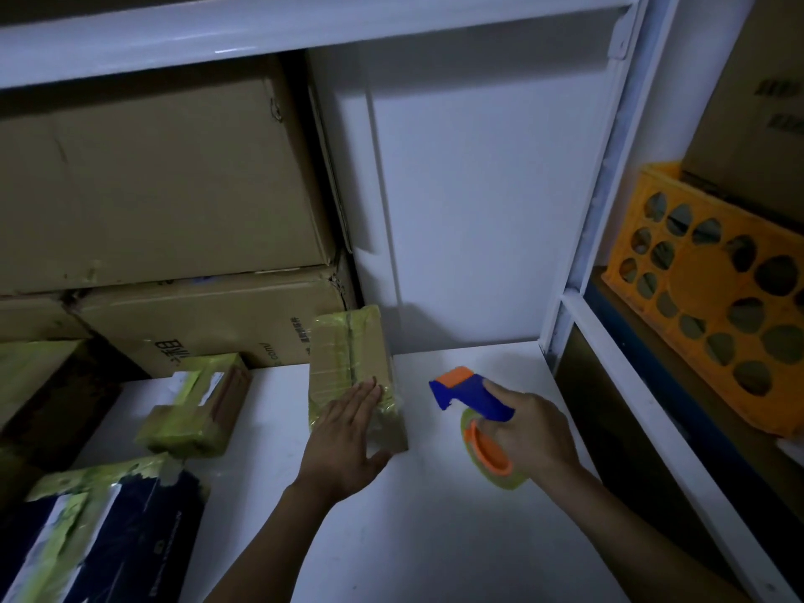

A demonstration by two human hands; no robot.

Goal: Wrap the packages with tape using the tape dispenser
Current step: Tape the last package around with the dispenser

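Dim shelf bay (478, 189), white tabletop (435, 537). Left hand (348, 433) grip is lying apart, flat fingers pressing the taped package (348, 354) under it. Right hand (528, 433) grip is clamping the tape dispenser (470, 398), hovering just right of the left grip, clear of the package. Probably sitting between passes. Next move is calling for landing the tape end on an untaped face.

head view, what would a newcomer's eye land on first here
The blue and orange tape dispenser, gripped in the right hand above the white table right of centre, stands out most in the dim light. Just left of it, the left hand lies flat on a brown package banded with yellow-green tape. At the far right, a bright orange crate sits on a shelf.
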